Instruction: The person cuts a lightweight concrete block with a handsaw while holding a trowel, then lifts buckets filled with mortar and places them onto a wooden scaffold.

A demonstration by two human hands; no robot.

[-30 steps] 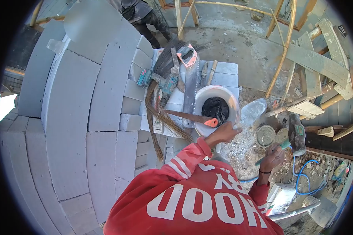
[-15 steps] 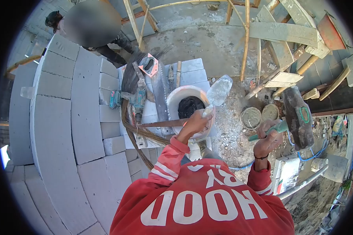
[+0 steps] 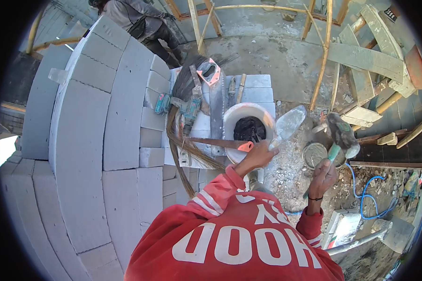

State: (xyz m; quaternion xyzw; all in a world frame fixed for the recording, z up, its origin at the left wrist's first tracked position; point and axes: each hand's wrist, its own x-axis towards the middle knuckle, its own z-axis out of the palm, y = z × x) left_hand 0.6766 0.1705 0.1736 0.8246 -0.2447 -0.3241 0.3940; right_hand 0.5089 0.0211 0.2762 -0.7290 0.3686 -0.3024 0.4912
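My left hand (image 3: 259, 158) is closed round the handle of a trowel (image 3: 291, 122), whose metal blade points up and to the right beside the bucket. A white bucket (image 3: 270, 117) stands just beyond that hand, with a black bag or lining (image 3: 249, 129) inside. On the right, my right hand (image 3: 322, 180) grips the green handle of a sledgehammer (image 3: 341, 136). The hammer's heavy, dusty head is raised above the ground. A handsaw with an orange grip (image 3: 245, 146) lies between my left hand and the bucket.
Pale blocks (image 3: 86, 136) form a wall on the left. A cordless drill (image 3: 190, 110), a second saw (image 3: 217, 112) and dark fibre strands (image 3: 173, 133) lie on blocks ahead. A round container of mortar (image 3: 314, 155) sits on the rubble. Wooden props stand behind; a co-worker (image 3: 143, 23) is far left.
The sledgehammer has swung away from me, its head now higher in view and upright on its handle. My view has turned left, shifting the surroundings rightward. The trowel stays in my left hand.
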